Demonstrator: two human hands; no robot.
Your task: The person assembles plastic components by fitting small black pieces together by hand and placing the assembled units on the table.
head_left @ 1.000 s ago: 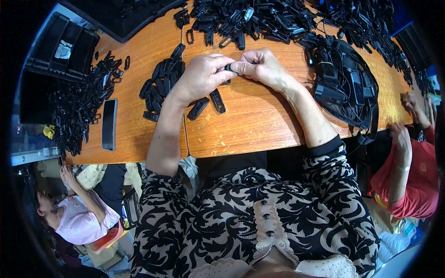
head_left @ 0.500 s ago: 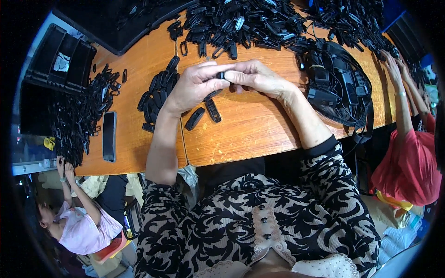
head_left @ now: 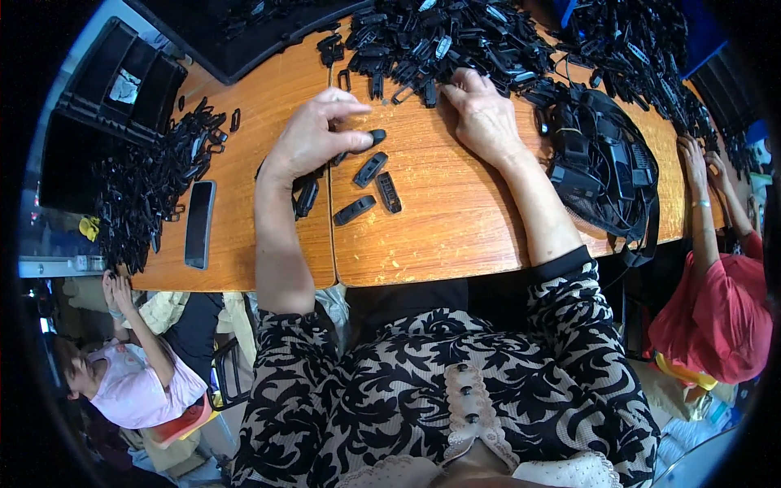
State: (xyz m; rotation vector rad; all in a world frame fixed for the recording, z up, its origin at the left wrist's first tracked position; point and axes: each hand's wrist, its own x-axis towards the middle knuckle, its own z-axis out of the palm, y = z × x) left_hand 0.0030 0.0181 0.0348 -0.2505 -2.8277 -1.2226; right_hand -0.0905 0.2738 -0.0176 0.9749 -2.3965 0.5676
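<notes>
My left hand (head_left: 317, 138) hovers over the table at centre left, its thumb and fingers apart. At the thumb tip is a small dark oval piece (head_left: 377, 137), and it does not look gripped. Just below lie three loose black oval plastic pieces: one tilted piece (head_left: 371, 169), one upright piece showing its hollow side (head_left: 390, 193), and one nearer me (head_left: 355, 211). My right hand (head_left: 486, 120) is at the near edge of a big heap of black plastic parts (head_left: 455, 41). Its fingers are curled, with the tips partly hidden; what they hold cannot be made out.
More black pieces (head_left: 307, 198) lie partly under my left forearm. A phone (head_left: 199, 224) and another heap (head_left: 163, 183) are on the left. A black mesh bag with cables (head_left: 598, 163) stands right. Co-workers sit at left (head_left: 146, 382) and right (head_left: 712, 317).
My hands were together around a small black piece; now they are apart. The right has moved out to the heap, the left slightly left. Another black piece now shows on the table.
</notes>
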